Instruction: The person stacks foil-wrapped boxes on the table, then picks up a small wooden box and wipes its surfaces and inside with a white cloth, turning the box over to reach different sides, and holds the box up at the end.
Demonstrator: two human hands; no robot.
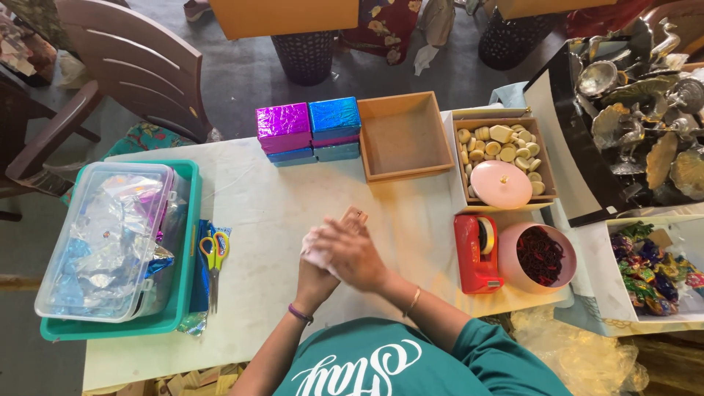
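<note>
Both hands meet over the surface (264, 213): the right hand (352, 253) lies closed over the left hand (317, 268), the grip pressing a small tan box (355, 215) poking out beyond the fingertips, with white paper (314, 249).

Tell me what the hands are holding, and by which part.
Both hands, left hand and right hand, clasp a small white object between the palms; what it is and the exact hold cannot be told.
</note>
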